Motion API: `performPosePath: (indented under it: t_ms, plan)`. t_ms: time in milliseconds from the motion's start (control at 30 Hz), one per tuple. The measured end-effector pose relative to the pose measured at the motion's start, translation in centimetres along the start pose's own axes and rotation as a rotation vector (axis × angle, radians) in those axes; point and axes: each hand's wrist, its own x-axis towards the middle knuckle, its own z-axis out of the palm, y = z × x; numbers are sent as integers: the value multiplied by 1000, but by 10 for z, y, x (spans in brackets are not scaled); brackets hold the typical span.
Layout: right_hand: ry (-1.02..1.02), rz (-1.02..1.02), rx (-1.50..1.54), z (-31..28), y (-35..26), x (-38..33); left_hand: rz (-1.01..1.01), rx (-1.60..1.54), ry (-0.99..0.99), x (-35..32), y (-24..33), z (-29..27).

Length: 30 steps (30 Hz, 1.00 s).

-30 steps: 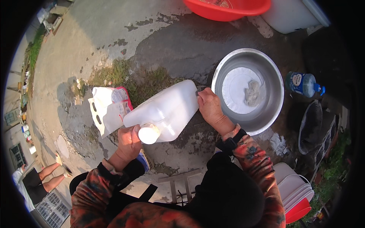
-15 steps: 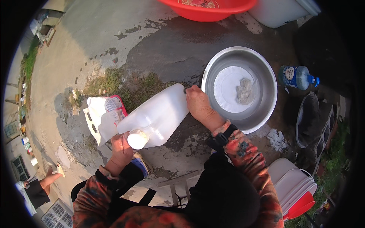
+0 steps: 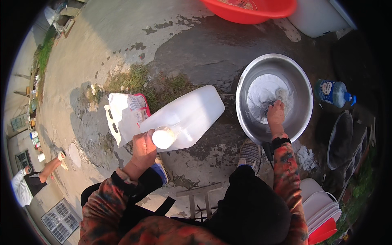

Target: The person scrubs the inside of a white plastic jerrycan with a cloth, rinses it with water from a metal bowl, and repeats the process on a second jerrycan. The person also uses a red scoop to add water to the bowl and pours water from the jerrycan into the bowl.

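My left hand [image 3: 143, 150] grips the neck end of a large white plastic jug [image 3: 185, 116], which lies tilted with its white cap [image 3: 163, 137] toward me. My right hand [image 3: 276, 112] reaches into a round steel basin [image 3: 303, 94] on the wet ground, fingers down on a grey-white wet mass [image 3: 267, 92] at its bottom. A white paper bag with red trim [image 3: 124, 116] stands just left of the jug.
A red tub [image 3: 253, 10] and a white container [image 3: 314, 18] sit at the top. A blue-capped bottle [image 3: 335, 93] lies right of the basin, beside a dark pan [image 3: 341, 139]. Stacked white and red buckets [image 3: 322, 208] stand lower right. Another person [image 3: 30, 179] sits far left.
My right hand has let go of the jug's side and moved right into the steel basin. The left hand alone holds the jug.
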Motion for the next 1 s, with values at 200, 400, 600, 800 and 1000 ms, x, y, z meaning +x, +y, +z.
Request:
performPosePath:
  t_ms: [200, 400, 600, 800, 1000]
  plan:
    - [-897, 58, 1467, -86, -95, -32, 9, 25, -3, 6, 11, 3]
    - [-582, -1014, 1162, -198, -233, -117, 62, 64, 14, 11, 16, 10]
    - [-111, -1278, 997, -198, -243, -130, 51, 91, 4, 11, 11, 8]
    - [-142, -1236, 966, -185, -235, -132, 20, 85, 21, 15, 9, 10]
    - [-162, -1182, 992, -183, -250, -129, -77, 58, 11, 16, 15, 9]
